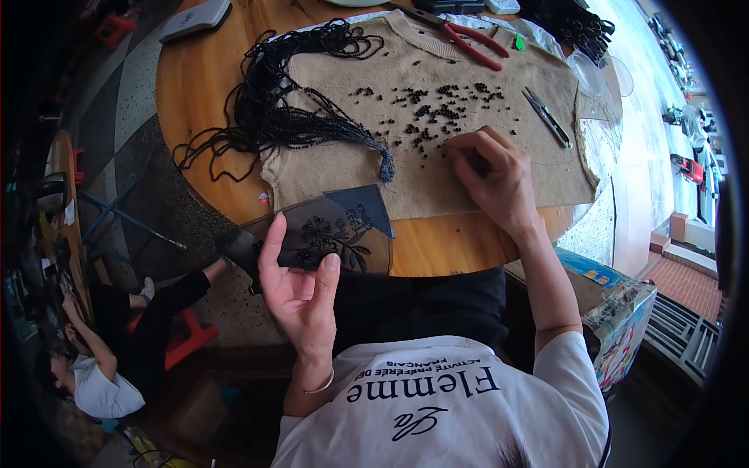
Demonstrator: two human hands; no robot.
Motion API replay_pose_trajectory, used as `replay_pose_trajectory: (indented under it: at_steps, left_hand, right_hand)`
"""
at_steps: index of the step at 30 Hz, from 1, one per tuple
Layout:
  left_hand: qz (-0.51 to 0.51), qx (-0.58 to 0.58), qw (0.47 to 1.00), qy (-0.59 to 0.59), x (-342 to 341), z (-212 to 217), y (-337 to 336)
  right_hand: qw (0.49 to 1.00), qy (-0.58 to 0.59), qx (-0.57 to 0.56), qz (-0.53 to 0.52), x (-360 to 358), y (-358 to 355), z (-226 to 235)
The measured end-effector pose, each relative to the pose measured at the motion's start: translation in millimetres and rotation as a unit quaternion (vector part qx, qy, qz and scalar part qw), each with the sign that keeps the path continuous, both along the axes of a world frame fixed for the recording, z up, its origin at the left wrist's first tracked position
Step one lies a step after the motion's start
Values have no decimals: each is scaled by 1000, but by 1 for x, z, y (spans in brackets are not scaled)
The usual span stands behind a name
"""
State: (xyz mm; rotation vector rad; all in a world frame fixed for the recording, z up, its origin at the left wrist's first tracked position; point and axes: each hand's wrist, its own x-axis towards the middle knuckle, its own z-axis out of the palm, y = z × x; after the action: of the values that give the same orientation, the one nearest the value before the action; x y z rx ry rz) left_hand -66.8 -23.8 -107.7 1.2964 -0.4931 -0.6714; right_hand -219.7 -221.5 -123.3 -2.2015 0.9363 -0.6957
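Observation:
My left hand (303,290) grips a dark sheer piece of fabric (363,234) with black floral beadwork between thumb and fingers, at the table's near edge. Above the beige cloth (320,175), my right hand (499,181) is closed in a pinch close to scattered small black beads (433,113). What sits in that pinch, if anything, is too small to make out. Left of the loose beads lies a tangled bundle of black bead strands (269,105), its bluish tied end pointing toward the fabric. Thread snips (548,117) rest on the cloth to the right.
Red-handled pliers (474,47) and a small green item (520,42) lie at the cloth's far side. The round wooden table (191,78) bears a white case (195,19) and a black heap (566,27). At left sits another person (101,382); a worn box (624,304) stands right.

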Motion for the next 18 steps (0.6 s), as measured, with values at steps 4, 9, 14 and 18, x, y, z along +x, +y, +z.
replay_pose_trajectory:
  at_steps: [4,9,14,18]
  left_hand:
    - [3,-1,1000,1,0,0,0]
    - [4,1,1000,1,0,-1,0]
    - [-1,1,1000,-2,1,-1,1]
    - [-2,-1,1000,0,2,-1,1]
  right_hand:
    - [1000,3,2,-4,0,0,1]
    - [1000,4,-6,-5,0,-1,-1]
    - [1000,-1,0,2,-1,0,2]
    - [1000,3,-10,3,-1,0,0]
